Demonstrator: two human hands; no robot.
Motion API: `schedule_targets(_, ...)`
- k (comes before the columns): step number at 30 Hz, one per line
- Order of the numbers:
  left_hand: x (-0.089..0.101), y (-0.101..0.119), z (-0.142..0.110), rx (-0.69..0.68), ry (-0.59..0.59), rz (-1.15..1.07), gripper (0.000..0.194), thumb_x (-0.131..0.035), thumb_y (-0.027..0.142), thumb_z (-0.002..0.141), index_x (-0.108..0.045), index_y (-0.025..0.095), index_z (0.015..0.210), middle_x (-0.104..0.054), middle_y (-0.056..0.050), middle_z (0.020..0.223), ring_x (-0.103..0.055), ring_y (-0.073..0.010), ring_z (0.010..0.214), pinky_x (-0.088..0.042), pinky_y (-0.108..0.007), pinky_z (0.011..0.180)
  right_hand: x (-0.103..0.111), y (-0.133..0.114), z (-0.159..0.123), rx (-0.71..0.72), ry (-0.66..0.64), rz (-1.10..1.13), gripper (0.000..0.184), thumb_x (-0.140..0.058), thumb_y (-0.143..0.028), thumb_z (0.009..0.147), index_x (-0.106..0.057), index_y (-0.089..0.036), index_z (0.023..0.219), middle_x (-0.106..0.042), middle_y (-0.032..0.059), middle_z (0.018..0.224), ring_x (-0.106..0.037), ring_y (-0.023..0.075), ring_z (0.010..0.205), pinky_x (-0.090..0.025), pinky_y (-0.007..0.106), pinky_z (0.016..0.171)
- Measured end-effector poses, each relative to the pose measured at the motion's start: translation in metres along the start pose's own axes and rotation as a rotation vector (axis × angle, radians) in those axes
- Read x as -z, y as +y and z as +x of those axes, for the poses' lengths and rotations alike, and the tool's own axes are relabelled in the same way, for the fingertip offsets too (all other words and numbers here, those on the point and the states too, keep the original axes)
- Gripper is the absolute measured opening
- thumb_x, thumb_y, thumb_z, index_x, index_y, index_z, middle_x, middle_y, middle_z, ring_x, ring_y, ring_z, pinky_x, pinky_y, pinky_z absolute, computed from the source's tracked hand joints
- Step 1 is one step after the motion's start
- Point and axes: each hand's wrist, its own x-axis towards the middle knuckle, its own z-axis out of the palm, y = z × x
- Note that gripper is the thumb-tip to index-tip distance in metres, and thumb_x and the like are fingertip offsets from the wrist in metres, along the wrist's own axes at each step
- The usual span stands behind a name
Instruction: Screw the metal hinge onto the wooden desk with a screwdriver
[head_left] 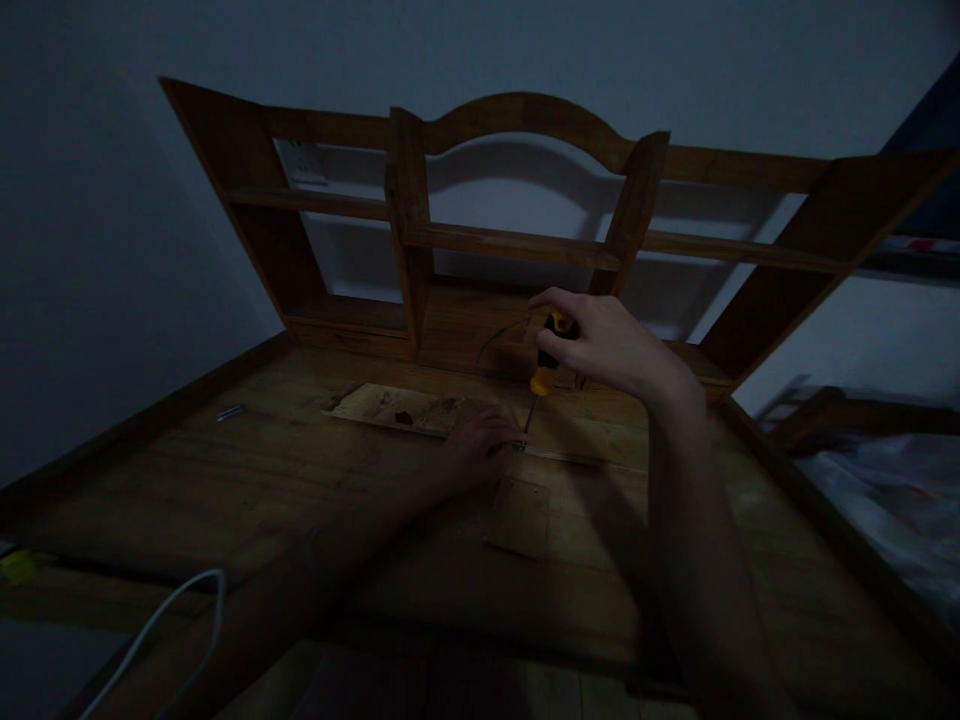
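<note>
My right hand (pixel 600 340) is wrapped round the black and yellow handle of a screwdriver (pixel 541 381), held nearly upright with its shaft pointing down. Its tip meets a small metal piece (pixel 519 445), too dark to make out, at the edge of a wooden board. The fingertips of my left hand (pixel 480 445) are closed at that metal piece, beside the screwdriver tip. A light wooden strip (pixel 386 407) with dark knots lies left of this hand. Just in front lies a small square wooden plate (pixel 519 518) with small holes along its far edge.
Everything rests on a wooden desk top (pixel 262 480) with raised side edges. A wooden shelf unit (pixel 517 245) stands along its back. Small metal rods (pixel 230 412) lie at the left. A white cable (pixel 217 600) hangs near my left forearm. Plastic bags (pixel 892 500) are at the right.
</note>
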Motion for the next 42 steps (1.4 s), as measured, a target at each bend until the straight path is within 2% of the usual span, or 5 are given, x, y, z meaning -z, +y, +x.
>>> schedule_targets(15, -0.003, -0.005, 0.0, -0.007, -0.014, 0.007, 0.033, -0.052, 0.012, 0.093, -0.073, 0.024, 0.116, -0.075, -0.004, 0.107, -0.065, -0.0216, 0.105, -0.049, -0.043, 0.098, 0.0, -0.006, 0.0, -0.054, 0.033, -0.135, 0.035, -0.054, -0.047, 0.096, -0.068, -0.019, 0.11, -0.072, 0.0108, 0.096, -0.065, 0.0251, 0.087, -0.045, 0.033, 0.075)
schedule_targets(22, 0.0, 0.0, 0.001, -0.015, -0.004, 0.007, 0.033, -0.051, 0.012, 0.092, -0.074, 0.024, 0.114, -0.075, -0.004, 0.105, -0.064, -0.0221, 0.105, -0.049, -0.043, 0.098, 0.0, -0.006, 0.0, 0.001, 0.008, -0.065, 0.034, -0.051, -0.027, 0.093, -0.065, -0.018, 0.123, -0.072, 0.0098, 0.106, -0.066, 0.0247, 0.094, -0.047, 0.033, 0.082)
schedule_targets(30, 0.0, 0.002, 0.001, -0.008, 0.003, -0.014, 0.032, -0.052, 0.011, 0.092, -0.074, 0.022, 0.113, -0.076, -0.005, 0.105, -0.065, -0.0217, 0.103, -0.05, -0.043, 0.098, -0.004, -0.009, 0.001, -0.083, 0.05, -0.205, 0.038, -0.048, -0.051, 0.096, -0.068, -0.019, 0.1, -0.072, 0.0112, 0.091, -0.066, 0.028, 0.087, -0.046, 0.036, 0.075)
schedule_targets(36, -0.002, -0.003, 0.0, -0.003, -0.02, -0.004, 0.033, -0.051, 0.013, 0.093, -0.073, 0.025, 0.114, -0.075, -0.004, 0.107, -0.065, -0.0221, 0.106, -0.049, -0.045, 0.1, -0.003, -0.006, 0.002, -0.03, 0.007, -0.075, 0.035, -0.053, -0.034, 0.091, -0.066, -0.019, 0.12, -0.071, 0.0103, 0.113, -0.066, 0.0261, 0.099, -0.047, 0.035, 0.084)
schedule_targets(42, -0.001, -0.001, 0.0, 0.016, -0.023, -0.007, 0.034, -0.051, 0.012, 0.093, -0.073, 0.024, 0.116, -0.074, -0.004, 0.108, -0.065, -0.022, 0.107, -0.049, -0.044, 0.1, -0.006, -0.007, 0.002, -0.059, 0.025, -0.128, 0.034, -0.048, -0.041, 0.097, -0.066, -0.019, 0.114, -0.072, 0.0111, 0.096, -0.066, 0.0261, 0.089, -0.047, 0.035, 0.078)
